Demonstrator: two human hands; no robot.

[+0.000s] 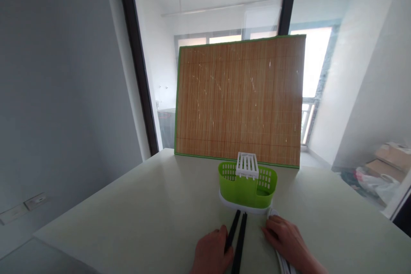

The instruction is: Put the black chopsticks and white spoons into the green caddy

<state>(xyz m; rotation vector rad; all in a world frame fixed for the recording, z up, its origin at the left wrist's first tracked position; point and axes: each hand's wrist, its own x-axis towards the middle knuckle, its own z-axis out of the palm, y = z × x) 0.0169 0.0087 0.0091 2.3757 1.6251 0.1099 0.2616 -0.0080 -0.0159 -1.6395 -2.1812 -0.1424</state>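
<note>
On the tabletop stands a green plastic caddy [242, 192] with slotted sides, resting on a white base [229, 202]. A white slatted rack [247, 164] sits across its upper middle. Two long black sticks [239, 246], shaped like chopsticks, lie side by side in front of it, their far tips close to the base. My left hand [212, 251] is closed on the left one. To the right, my right hand [285, 236] has its fingers curled over long, thin white pieces [283, 262]. Their exact kind is hidden by the hand.
A bamboo mat board [239, 102] with green edging stands upright at the table's [135, 205] back edge, behind the caddy. Glass panels with dark frames rise beyond it. Cardboard boxes [390, 162] and plastic bags lie on the floor at right. A grey wall [64, 94] runs along the left.
</note>
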